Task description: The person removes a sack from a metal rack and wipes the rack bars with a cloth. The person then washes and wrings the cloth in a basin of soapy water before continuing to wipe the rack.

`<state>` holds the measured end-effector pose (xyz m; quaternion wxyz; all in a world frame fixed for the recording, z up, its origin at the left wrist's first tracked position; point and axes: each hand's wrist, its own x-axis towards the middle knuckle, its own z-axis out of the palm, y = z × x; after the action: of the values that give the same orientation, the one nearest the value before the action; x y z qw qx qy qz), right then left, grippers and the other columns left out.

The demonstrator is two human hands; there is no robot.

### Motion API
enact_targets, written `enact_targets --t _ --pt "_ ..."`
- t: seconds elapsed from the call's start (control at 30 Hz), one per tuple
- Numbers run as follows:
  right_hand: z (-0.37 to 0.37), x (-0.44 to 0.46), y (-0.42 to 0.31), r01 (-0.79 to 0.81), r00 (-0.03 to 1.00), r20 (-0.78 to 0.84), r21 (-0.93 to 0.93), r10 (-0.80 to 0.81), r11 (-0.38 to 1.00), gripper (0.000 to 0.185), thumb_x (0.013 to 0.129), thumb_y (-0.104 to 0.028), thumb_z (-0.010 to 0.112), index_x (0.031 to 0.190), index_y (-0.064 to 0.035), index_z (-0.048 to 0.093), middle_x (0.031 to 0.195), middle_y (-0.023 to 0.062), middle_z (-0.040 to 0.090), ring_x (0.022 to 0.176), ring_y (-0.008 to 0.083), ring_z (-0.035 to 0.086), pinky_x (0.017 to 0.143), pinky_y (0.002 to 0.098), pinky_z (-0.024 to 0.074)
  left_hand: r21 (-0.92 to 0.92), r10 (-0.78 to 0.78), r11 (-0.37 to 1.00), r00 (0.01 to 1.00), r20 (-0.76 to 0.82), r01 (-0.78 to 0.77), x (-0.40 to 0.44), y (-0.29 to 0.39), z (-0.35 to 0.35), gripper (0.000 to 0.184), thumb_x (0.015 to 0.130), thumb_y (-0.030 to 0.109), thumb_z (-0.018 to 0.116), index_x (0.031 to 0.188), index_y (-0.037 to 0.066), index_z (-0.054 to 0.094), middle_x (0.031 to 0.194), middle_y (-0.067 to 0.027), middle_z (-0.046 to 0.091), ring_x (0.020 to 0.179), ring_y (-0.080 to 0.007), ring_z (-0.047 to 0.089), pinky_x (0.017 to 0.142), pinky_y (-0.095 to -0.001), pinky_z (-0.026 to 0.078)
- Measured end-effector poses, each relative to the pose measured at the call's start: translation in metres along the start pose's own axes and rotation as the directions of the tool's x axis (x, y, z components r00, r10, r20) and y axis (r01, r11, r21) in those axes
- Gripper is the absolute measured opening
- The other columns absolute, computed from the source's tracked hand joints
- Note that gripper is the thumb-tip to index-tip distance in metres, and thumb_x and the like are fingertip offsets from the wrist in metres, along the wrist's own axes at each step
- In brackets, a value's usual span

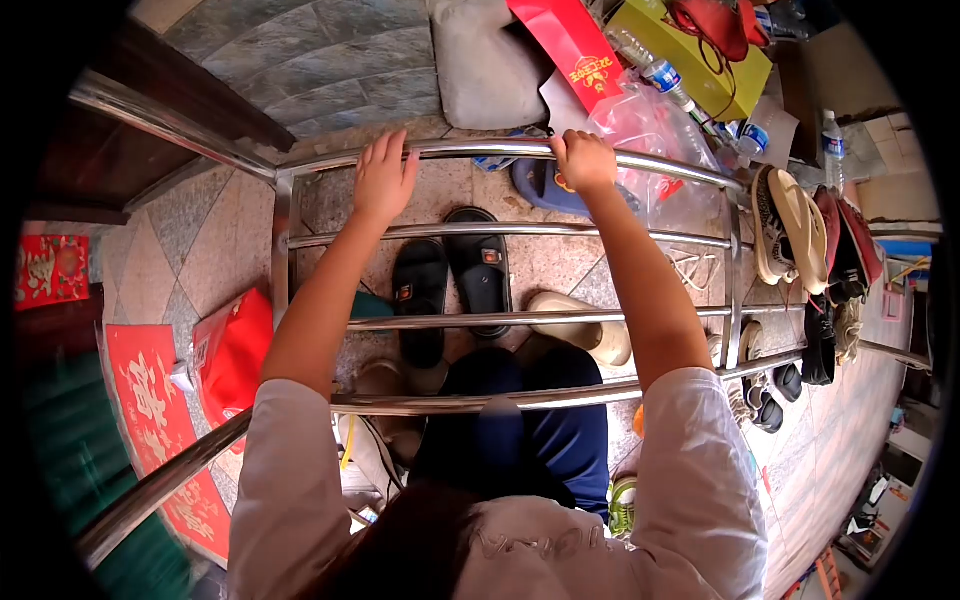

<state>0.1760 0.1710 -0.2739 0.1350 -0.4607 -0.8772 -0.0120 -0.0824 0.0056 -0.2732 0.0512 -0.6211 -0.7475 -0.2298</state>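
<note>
Both my hands are on the far top bar of a metal rack (480, 149). My left hand (385, 180) lies over the bar at the left with its fingers stretched out. To the right, my right hand (586, 160) is closed round the same bar. Under the rack's bars, between my forearms, black slides (478, 270) are visible, with a beige shoe (575, 320) to their right. A blue slipper (548, 188) is partly hidden below my right hand.
Several shoes (790, 230) hang on the rack's right part. Plastic bottles (665, 80), a red bag (570, 45) and a green box (700, 60) lie at the upper right. A red bag (232, 350) and a red mat (150, 390) are at the left.
</note>
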Motion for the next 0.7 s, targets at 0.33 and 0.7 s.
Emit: enact_targets --t 0.33,0.7 --pt "0.001 0.011 0.004 0.015 0.990 0.138 0.021 -0.017 1.000 0.041 0.085 -0.038 0.035 0.073 -0.0110 0.063 0.072 0.0100 0.063 0.068 0.0289 0.061 0.062 0.0417 0.0474 0.038 0.457 0.889 0.886 -0.078 -0.456 0.048 0.100 0.074 0.037 0.080 0.030 0.054 0.107 0.005 0.052 0.097 -0.0075 0.056 0.090 -0.0215 0.053 0.079 -0.0336 0.040" --pt "0.001 0.009 -0.001 -0.002 0.996 0.089 0.014 0.001 1.000 0.041 0.083 -0.040 0.040 0.068 -0.0111 0.064 0.067 0.0112 0.063 0.065 0.0288 0.062 0.061 0.0403 0.0483 0.245 -0.265 0.956 0.823 0.502 0.159 0.059 -0.001 0.010 0.060 0.091 0.046 0.018 0.079 0.009 0.064 0.078 -0.0145 0.063 0.079 -0.0330 0.060 0.069 -0.0439 0.046"
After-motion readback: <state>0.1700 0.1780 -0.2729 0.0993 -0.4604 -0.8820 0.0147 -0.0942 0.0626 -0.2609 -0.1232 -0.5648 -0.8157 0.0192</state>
